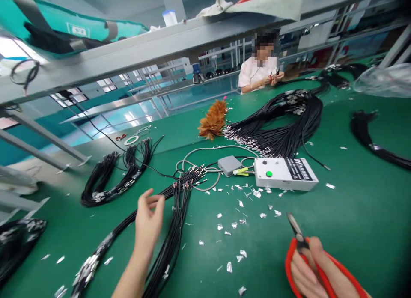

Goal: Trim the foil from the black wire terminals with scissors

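My left hand [149, 216] is just over a bundle of thin black cables [128, 221], its fingers loosely curved and apart, with nothing visible in them. Whether its fingertips touch the cables I cannot tell. Beside it a second cable bundle [175, 238] runs down toward the front, and bare cable ends [195, 174] fan out beyond the fingers. At the lower right, my right hand [316, 268] grips red-handled scissors [298, 233], their short blades pointing up and left above the green table [266, 259].
Foil scraps [234, 225] litter the middle. Behind them stand a white box with a green button [285, 174], a grey pedal [229, 165] and a feather duster [213, 120]. More cables lie at left [118, 182] and back [289, 122]. A co-worker [257, 75] sits across the table.
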{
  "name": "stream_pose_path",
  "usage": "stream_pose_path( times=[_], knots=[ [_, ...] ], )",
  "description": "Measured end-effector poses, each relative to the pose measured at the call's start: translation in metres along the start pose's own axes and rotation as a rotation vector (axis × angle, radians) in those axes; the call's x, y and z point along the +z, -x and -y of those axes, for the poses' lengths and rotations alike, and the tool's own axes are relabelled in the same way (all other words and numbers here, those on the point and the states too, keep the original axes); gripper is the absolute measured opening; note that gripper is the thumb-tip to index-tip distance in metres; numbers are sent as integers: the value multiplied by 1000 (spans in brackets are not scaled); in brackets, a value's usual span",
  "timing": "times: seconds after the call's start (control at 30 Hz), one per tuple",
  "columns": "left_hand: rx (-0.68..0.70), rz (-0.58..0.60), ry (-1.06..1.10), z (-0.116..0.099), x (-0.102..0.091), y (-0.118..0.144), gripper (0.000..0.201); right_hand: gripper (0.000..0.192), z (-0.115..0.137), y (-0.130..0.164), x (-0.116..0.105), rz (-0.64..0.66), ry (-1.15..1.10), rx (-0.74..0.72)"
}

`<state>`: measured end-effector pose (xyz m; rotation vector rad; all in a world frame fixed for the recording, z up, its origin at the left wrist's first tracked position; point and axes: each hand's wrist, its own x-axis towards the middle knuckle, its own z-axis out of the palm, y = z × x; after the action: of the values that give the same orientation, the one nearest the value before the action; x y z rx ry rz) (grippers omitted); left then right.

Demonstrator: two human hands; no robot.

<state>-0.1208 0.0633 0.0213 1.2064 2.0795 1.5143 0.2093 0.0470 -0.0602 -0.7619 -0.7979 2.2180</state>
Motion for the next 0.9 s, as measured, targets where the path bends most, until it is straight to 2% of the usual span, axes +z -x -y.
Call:
stream_pose_path(
  times=[0.03, 0.1, 0.17, 0.2, 0.27, 0.33, 0.4, 0.5, 0.6, 0.7, 0.8, 0.9],
  knots=[
    [20, 58, -26, 7, 6, 19, 32, 64, 2, -2, -2, -22, -38, -31],
    [72, 258, -49, 21, 16, 69, 17, 65, 9, -6, -5, -85, -77, -118],
    [319, 681, -148, 31, 21, 118, 13, 65, 17, -9, -8, -141, -82, -151],
    [398, 818, -229, 34, 21, 136, 14, 65, 21, -10, -10, -176, -103, -151],
    [483, 956, -395, 38, 19, 158, 20, 65, 28, -12, -12, -227, -193, -126],
    [500, 979, -487, 38, 17, 160, 22, 64, 32, -13, -15, -263, -266, -125],
    [444, 1005, -449, 33, 16, 153, 19, 63, 31, -13, -18, -260, -294, -125],
    [209, 1027, -303, 16, 14, 140, 16, 61, 26, -11, -17, -222, -254, -131],
    [10, 961, -216, -8, 16, 132, 18, 47, 20, -9, -5, -245, -29, -202],
    [-53, 936, -118, -25, 25, 127, 17, 25, 13, -6, 19, -223, 315, -178],
    [-159, 974, 5, -24, 35, 125, 26, 20, 3, -4, 41, -141, 429, -114],
    [-415, 949, 195, -13, 40, 127, 31, 14, -10, 1, 49, -136, 534, -118]
  ],
)
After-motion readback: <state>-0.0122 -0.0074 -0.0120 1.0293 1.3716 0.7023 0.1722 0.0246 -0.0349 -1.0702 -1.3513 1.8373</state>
